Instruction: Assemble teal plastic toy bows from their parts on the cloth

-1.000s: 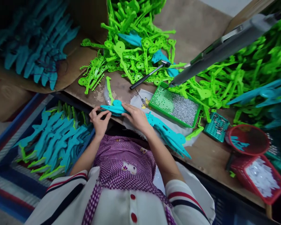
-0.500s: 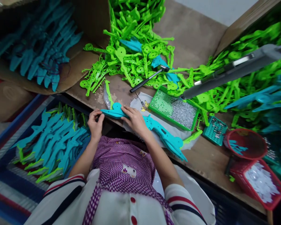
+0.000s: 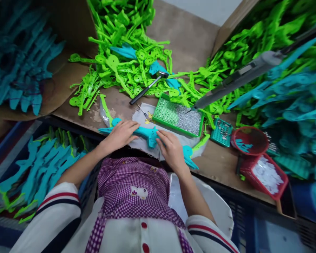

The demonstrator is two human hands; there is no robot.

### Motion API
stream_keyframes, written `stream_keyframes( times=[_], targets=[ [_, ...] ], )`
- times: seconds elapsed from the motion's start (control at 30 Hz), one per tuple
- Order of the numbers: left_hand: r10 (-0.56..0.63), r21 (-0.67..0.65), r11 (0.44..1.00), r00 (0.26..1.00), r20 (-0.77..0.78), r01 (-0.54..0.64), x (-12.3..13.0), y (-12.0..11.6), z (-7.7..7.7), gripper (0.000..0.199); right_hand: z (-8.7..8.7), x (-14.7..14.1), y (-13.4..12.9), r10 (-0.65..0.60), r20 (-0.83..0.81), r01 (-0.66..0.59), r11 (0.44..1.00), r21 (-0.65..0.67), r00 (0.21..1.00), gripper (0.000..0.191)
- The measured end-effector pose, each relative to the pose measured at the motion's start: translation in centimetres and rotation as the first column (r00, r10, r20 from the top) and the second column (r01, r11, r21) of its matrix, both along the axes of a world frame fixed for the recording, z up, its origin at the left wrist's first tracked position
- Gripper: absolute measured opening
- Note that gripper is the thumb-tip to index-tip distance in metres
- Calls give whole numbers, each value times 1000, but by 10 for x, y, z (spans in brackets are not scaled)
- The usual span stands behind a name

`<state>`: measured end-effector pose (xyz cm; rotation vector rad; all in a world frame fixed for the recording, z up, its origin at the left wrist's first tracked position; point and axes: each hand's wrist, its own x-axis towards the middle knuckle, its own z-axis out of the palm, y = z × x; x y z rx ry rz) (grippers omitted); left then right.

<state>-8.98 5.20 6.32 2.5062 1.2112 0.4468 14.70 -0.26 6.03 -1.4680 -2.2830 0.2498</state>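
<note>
A blue plastic toy bow [image 3: 144,133] with a green limb at each end lies lengthwise along the front edge of the table, partly on a grey cloth. My left hand [image 3: 121,135] is laid over its left half, with fingers closed over the top. My right hand [image 3: 171,149] grips the right half, and its fingertips curl beside the blue middle part. Both palms hide parts of the blue body. The left green limb [image 3: 105,109] and the right green limb [image 3: 201,142] stick out past my hands.
Behind lie a green tray [image 3: 162,112] of small metal pieces, a hammer [image 3: 149,88] and a small screwdriver [image 3: 143,111]. A grey power screwdriver [image 3: 237,79] hangs at right. Green parts [image 3: 116,63] are heaped at the back. Red containers [image 3: 284,182] stand right; a crate holds bows [image 3: 46,165] left.
My left hand has gone from the bow's left tip onto its left half. My right hand has moved rightward along the bow to its right half. The camera view has shifted to the right.
</note>
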Motion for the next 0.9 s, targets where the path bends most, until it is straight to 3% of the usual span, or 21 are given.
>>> stream_keyframes(
  times=[0.13,0.23,0.5,0.9],
  targets=[
    [-103,-88,992,983,-148,91,18,15,-6,25,-21,17,-18,-5,88,8,999,-40,996,41],
    [-129,-102,988,982,-141,115,19,25,-10,17,-30,15,-24,12,130,-4,998,-65,991,43],
    [-110,-144,984,994,-23,106,14,34,-24,23,-23,20,-22,62,177,-42,993,-114,982,47],
    [-174,-205,963,985,16,173,22,41,-20,32,-19,25,-21,76,226,-57,994,-90,971,49]
  ],
)
